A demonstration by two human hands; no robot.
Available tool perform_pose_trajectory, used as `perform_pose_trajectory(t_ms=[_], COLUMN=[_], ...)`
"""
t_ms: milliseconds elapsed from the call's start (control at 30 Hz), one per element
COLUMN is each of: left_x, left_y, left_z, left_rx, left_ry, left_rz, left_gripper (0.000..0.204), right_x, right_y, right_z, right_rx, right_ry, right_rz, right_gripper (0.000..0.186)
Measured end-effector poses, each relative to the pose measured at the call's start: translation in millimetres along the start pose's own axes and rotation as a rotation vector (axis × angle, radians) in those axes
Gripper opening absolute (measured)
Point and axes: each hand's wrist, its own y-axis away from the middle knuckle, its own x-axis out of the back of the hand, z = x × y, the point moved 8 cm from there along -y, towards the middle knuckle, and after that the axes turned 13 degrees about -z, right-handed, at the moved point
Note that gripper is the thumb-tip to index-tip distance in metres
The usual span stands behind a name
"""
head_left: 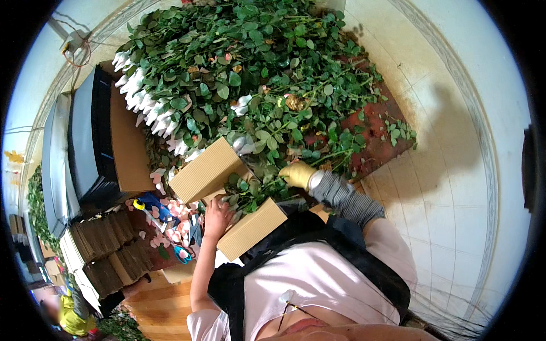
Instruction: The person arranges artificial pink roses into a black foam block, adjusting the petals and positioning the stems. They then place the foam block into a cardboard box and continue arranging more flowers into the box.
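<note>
A corrugated cardboard wrapper [253, 228] lies before me with its two sides folded up. Leafy rose stems [257, 196] rest between those sides. At the wrapper's left end is my bare left hand [217, 217], its fingers bent in against the flower end of the bunch; what they hold is hidden. My right hand [298, 174], in a yellow glove with a grey striped sleeve above it, is closed around the stems at the other end. White-netted rose heads [151, 111] line the left edge of the big rose pile [227, 74] beyond.
The pile lies on a dark red table [387, 128]. Pink petals [176, 219], blue-handled scissors [182, 254] and a yellow-capped tool [139, 204] lie left of my hand. Stacked cardboard [105, 236] and a large box [128, 142] stand further left. Another person [77, 312] is at lower left.
</note>
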Motion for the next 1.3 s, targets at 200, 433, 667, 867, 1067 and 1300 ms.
perform_pose_trajectory(t_ms=[200, 433, 667, 867, 1067, 1300], left_x=[-5, -14, -16, -13, -20, -20], left_y=[2, -5, 5, 10, 2, -2], left_z=[-3, -6, -20, -15, -15, -12], left_rx=[0.009, -0.007, 0.115, 0.006, 0.007, 0.011], left_ry=[0.138, 0.207, 0.547, 0.381, 0.341, 0.301], left_rz=[0.055, 0.037, 0.109, 0.173, 0.13, 0.106], left_gripper=[0.031, 0.037, 0.048, 0.055, 0.058, 0.066], right_x=[168, 271, 278, 348, 353, 366], right_y=[72, 39, 33, 160, 119, 223], right_z=[9, 176, 177, 62, 95, 67], right_rx=[0.175, -0.662, -0.665, -0.384, -0.59, 0.097], right_ry=[-0.37, -0.004, 0.371, 0.587, 0.766, 0.213], right_rz=[0.439, 1.002, 1.009, 1.515, 0.71, 1.565], right_gripper=[0.042, 0.033, 0.009, 0.016, 0.021, 0.043])
